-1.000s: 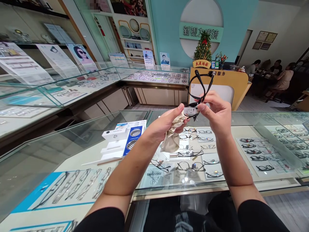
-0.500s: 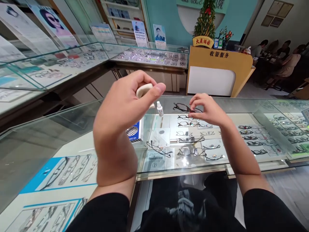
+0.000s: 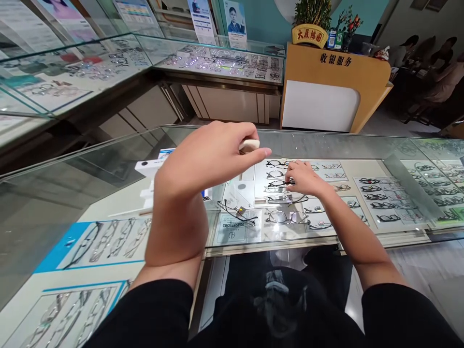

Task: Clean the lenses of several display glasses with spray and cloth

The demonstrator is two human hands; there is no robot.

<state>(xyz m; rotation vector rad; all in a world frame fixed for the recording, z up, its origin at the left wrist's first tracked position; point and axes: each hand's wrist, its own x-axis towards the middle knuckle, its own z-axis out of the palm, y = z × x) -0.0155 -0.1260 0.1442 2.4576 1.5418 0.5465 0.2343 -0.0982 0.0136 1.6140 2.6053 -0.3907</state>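
My left hand [image 3: 213, 159] is raised over the glass counter, its fingers curled round a small cream-white object [image 3: 250, 144] that is mostly hidden. My right hand [image 3: 304, 179] is lower, over the glass, with its fingers pinched on dark-framed glasses [image 3: 278, 184]. Nearer my body, dark glasses with folded-out arms [image 3: 237, 212] and thin-rimmed clear glasses [image 3: 286, 217] rest on the counter. A white box [image 3: 149, 168] stands partly behind my left wrist.
The glass display counter [image 3: 362, 140] holds rows of glasses. Blue-edged trays [image 3: 45, 261] with frames are at the left. A second glass case [image 3: 174, 79], a wooden cashier desk [image 3: 337, 72] and seated people [image 3: 435, 63] are farther off.
My right hand has moved down toward the counter with the dark glasses. My left hand has shifted right, holding the white object and now hiding the small spray bottle. The view has tilted down.
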